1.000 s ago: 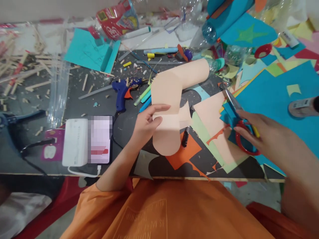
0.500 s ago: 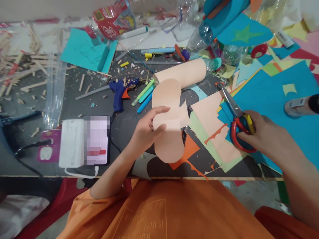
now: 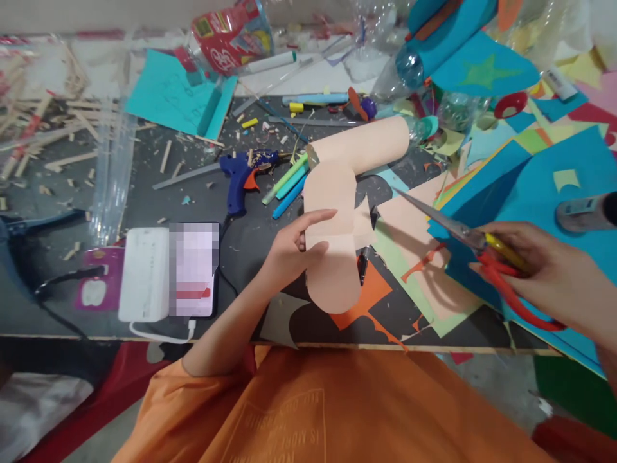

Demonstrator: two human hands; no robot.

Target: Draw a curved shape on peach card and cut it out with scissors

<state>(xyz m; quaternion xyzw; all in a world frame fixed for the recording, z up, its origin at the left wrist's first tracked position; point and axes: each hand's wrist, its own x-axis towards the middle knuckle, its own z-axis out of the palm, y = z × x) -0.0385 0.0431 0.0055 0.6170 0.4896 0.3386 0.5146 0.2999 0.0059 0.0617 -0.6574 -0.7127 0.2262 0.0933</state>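
Note:
My left hand is closed on the left edge of a pale peach paper cutout, a long shape with rounded ends and a crease across its middle. At the right, my right hand grips a pair of scissors with red and yellow handles, held above the papers with the tips pointing left toward the cutout. Behind the cutout lies a plastic bottle wrapped in peach paper, with a teal cap. Beneath the scissors are peach paper scraps and blue sheets.
A blue glue gun lies beside several markers. To the left are a white power bank and a phone. A red-labelled bottle lies at the back, a small bottle at the right. Wood sticks litter the left.
My right hand has lifted the scissors off the papers and turned them so the tips point left. My left hand still holds the cutout. The whole view has shifted slightly.

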